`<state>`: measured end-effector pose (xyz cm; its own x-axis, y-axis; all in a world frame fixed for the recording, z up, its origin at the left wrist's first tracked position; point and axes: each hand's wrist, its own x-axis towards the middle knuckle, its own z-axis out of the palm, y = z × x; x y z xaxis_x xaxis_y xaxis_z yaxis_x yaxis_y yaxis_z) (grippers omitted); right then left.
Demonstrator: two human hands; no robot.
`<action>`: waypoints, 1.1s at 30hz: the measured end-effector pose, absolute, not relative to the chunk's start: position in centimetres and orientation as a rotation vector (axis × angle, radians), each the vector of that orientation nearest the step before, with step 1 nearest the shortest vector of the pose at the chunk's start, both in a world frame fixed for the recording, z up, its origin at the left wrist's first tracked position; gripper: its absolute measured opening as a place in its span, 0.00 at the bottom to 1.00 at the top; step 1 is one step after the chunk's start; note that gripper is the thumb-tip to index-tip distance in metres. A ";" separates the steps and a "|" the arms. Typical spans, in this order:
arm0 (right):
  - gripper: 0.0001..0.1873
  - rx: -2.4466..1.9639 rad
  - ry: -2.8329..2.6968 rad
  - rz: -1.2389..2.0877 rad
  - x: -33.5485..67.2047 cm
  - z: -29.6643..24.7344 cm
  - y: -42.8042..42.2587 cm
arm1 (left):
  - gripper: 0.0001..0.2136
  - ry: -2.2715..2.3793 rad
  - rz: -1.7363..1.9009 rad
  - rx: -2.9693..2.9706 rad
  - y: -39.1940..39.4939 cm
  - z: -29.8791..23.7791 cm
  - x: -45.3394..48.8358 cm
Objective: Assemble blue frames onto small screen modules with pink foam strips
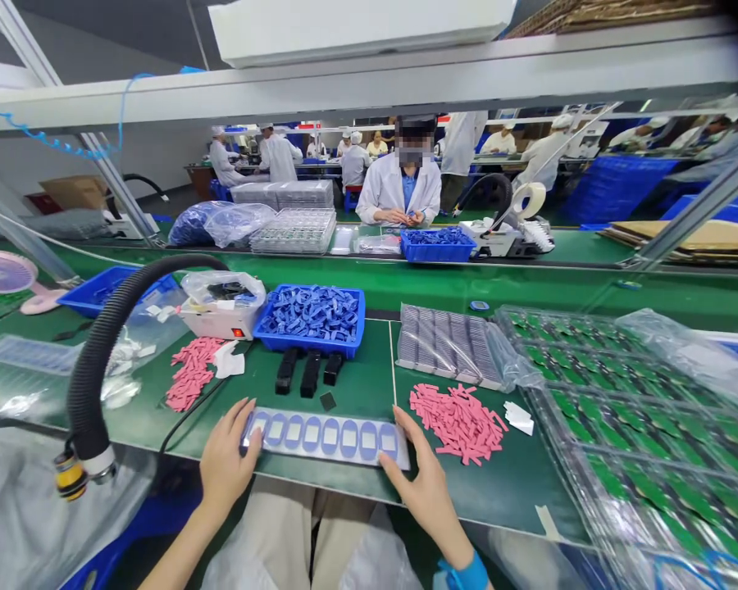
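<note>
Right up close, the wearer's trousers (286,533) fill the bottom edge, and just past them here's the strip (329,438), flat at the near edge of the table (517,483)! A pale, slim thing, carrying a row of oval blue pieces with light square centres. Its long axis runs side to side, almost along the table edge, right end a touch nearer the body.

And look at the hands: the left hand (229,455) has the left end between thumb and fingers, the right hand (419,471) spans the right end, thumb on the near side, finger at the far corner. Neither is nearer; the strip lies squarely between them. Whether any weight is lifted, I can't tell.

Outward we go! A small dark square (328,401) sits just beyond, then three black blocks (311,374) before a blue bin (360,324) heaped with blue parts. Pink pieces (458,422) lie scattered to the right, a black hose (92,360) arches at left, and across the way a co-worker (399,197) in white sits, hands together.
</note>
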<state>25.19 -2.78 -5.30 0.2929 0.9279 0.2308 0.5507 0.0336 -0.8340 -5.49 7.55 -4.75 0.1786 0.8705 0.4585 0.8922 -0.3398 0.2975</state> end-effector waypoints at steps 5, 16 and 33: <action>0.27 -1.633 -1.383 0.504 25.1 -5.5 -2.7 | 0.20 -1.793 -0.909 -2.387 7.1 -4.4 -5.3; 0.35 -1.702 -1.435 0.511 25.2 -6.1 -3.0 | 0.25 -1.872 -0.886 -2.524 6.3 -4.4 -6.1; 0.36 -1.681 -1.555 0.528 26.4 -5.6 -2.8 | 0.38 -1.524 -0.562 -3.041 9.7 -1.2 -9.2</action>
